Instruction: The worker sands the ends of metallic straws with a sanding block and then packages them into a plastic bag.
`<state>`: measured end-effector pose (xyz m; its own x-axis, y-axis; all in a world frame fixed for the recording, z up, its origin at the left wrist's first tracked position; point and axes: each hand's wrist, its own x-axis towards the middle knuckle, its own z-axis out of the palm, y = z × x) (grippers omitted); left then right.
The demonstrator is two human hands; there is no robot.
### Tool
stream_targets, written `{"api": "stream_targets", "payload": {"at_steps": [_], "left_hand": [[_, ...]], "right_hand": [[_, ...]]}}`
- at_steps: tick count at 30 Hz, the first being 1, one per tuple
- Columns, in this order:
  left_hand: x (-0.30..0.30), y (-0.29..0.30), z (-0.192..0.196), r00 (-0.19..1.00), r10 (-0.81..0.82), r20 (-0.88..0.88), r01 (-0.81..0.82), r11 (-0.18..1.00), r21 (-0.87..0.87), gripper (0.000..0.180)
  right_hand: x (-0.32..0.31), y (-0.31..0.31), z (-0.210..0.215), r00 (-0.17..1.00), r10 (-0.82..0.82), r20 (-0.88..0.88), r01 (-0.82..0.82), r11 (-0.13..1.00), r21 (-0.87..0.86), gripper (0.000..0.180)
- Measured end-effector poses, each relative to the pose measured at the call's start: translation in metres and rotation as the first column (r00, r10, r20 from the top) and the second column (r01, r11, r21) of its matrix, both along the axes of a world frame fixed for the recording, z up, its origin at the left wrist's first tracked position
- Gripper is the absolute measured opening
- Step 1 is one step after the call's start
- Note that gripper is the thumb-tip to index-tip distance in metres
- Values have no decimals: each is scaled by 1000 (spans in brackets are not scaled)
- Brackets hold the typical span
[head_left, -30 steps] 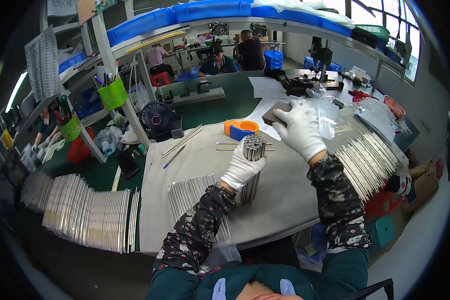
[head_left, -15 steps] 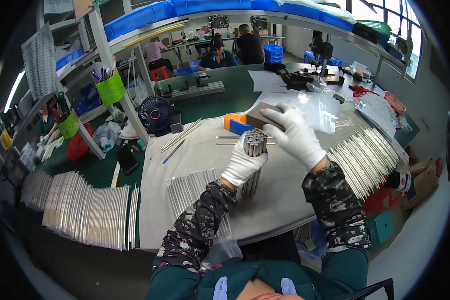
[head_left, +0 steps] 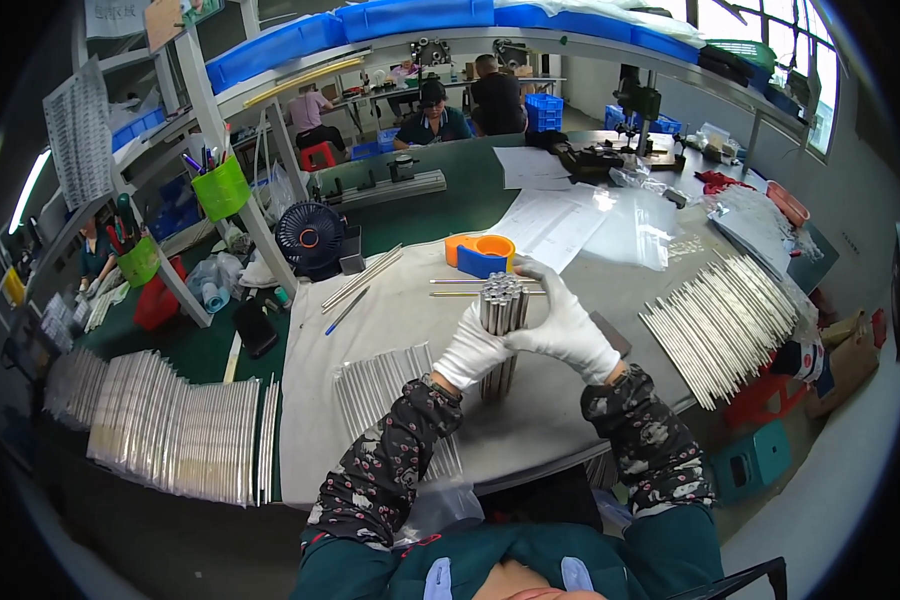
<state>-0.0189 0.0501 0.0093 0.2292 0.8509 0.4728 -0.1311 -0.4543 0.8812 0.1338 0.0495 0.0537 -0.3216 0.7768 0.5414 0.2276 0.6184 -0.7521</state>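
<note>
Both gloved hands have closed in on the bundle of metal rods (head_left: 501,300) since a second ago, when the right hand (head_left: 562,328) was stretched out over the table toward the far papers; now it wraps the bundle from the right, fingers curled over its upper part, while the left hand (head_left: 472,350) clasps it from the left lower down, so the rods stand upright between the two palms, their lower ends on the grey cloth (head_left: 390,330) that covers the worktable. Judging from this, the step in hand is squaring up and gathering the rods into one tight bunch; the next move would call for keeping both grips firm and even so no rod slips out of the bunch. Just left of the forearms lies a flat row of loose rods (head_left: 385,385), and well to the right a fanned spread of longer rods (head_left: 720,315). Beyond the bundle sits an orange and blue tape dispenser (head_left: 480,255), with a small black fan (head_left: 310,235) to its left. Farther off, other people sit at benches.
</note>
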Motion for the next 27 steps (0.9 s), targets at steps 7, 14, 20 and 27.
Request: {"api": "stream_targets", "payload": {"at_steps": [7,14,20,27], "left_hand": [[-30,-33,-37,589,108,-801,-154,988,20,44],[-46,-44,-62,889,-278,365,420,171,-891,38],[1,-22,-12,807,-166,566,589,275,-760,31],[27,-13,63,951,-289,110,309,907,-287,27]], "right_hand": [[-38,-9,-7,873,183,-452,-307,927,-217,29],[-42,-40,-22,987,99,-123,-77,982,174,28],[-48,-85,-21,661,188,727,-701,503,507,16],[-1,-30,-41,592,-446,671,-707,112,698,9]]}}
